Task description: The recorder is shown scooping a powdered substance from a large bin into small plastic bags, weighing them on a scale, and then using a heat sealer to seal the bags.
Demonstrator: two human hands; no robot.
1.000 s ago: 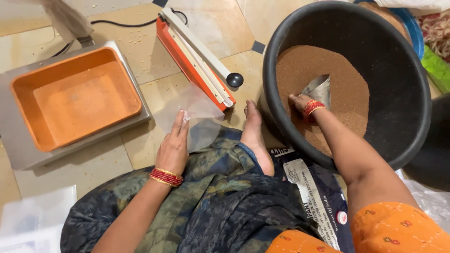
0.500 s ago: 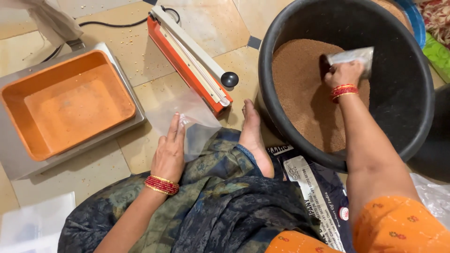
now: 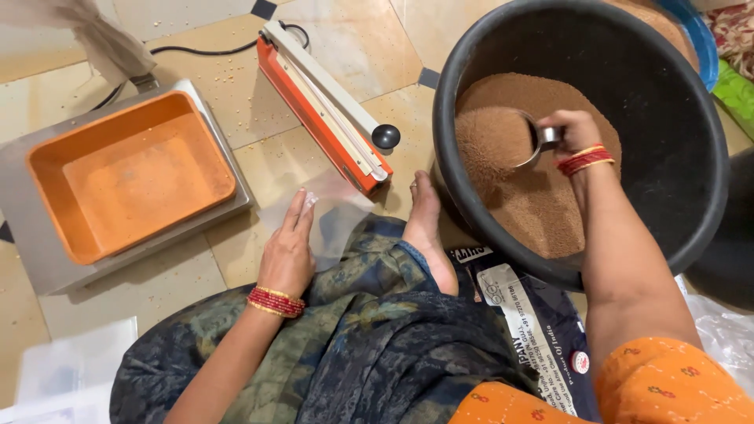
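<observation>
So our right hand (image 3: 572,129) is down inside the big black tub (image 3: 691,157), fingers wrapped tight around the handle of a metal scoop (image 3: 528,140), and the scoop is heaped with the brown grain (image 3: 542,204) that fills the tub's bottom. Our left hand (image 3: 289,250) lies flat with fingers stretched out together on a clear plastic bag (image 3: 334,206) spread on the tiled floor (image 3: 196,71), just in front of our knee. Right beside the bag sits the orange heat sealer (image 3: 326,110), lying at a slant with its black knob toward the tub. Further left there's an orange tray (image 3: 129,173) sitting on a grey scale (image 3: 47,267). Our bare foot (image 3: 428,228) rests against the tub's wall.
</observation>
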